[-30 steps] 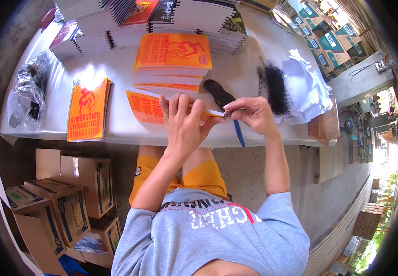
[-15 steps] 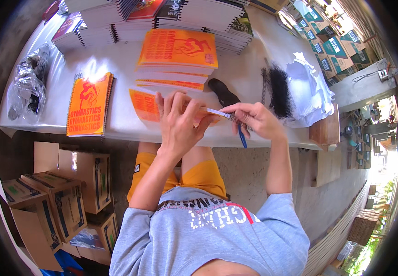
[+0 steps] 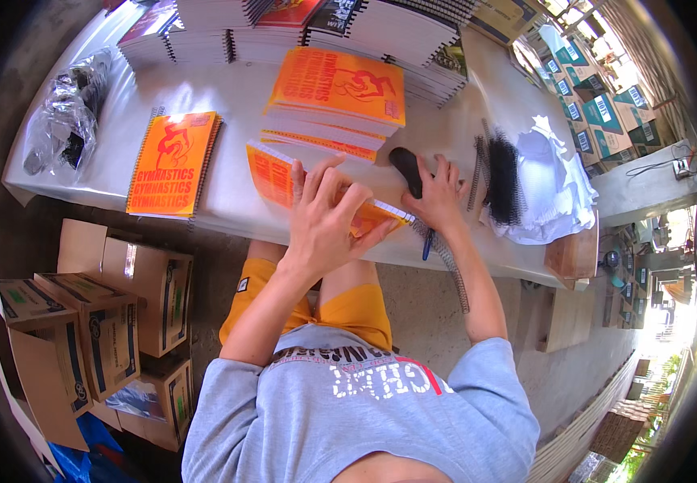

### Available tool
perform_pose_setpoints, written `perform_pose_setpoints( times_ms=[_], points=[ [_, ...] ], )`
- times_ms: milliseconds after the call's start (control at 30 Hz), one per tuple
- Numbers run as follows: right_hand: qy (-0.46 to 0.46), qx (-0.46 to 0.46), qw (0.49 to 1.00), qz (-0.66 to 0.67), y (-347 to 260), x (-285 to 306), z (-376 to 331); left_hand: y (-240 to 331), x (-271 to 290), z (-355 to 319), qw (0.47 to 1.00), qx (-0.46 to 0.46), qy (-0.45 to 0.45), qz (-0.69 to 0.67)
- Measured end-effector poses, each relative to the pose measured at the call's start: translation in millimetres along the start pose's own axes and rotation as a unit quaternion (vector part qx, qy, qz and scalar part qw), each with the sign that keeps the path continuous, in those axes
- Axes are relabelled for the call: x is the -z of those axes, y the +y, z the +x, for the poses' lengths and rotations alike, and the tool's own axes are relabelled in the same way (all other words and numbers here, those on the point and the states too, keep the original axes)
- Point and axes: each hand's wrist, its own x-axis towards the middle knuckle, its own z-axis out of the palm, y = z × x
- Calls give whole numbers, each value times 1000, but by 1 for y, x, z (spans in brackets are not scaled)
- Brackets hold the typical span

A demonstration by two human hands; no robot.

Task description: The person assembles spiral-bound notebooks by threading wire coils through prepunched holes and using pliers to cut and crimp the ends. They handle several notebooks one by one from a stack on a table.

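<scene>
Binding step judged in hand: left hand [image 3: 322, 221], fingers spread wide, pressing flat on orange booklet [image 3: 316, 189] at frame centre on white table [image 3: 235, 97], right hand [image 3: 438, 193] fingers curled loosely around black tool [image 3: 407, 169]; next likely needs steady alignment of spiral coil [image 3: 445, 262].
</scene>
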Motion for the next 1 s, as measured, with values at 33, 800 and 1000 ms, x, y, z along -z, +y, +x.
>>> perform_pose_setpoints(
  times_ms=[33, 800, 1000],
  points=[
    [-14, -2, 998, -61, 0, 1, -3, 1, -1, 0, 1000, 0, -1, 2],
    [-22, 274, 670, 689, -19, 67, -13, 0, -2, -2, 1000, 9, -6, -25],
    [-41, 265, 769, 581, -30, 93, -8, -3, 0, -4, 1000, 0, -24, 1]
  ],
)
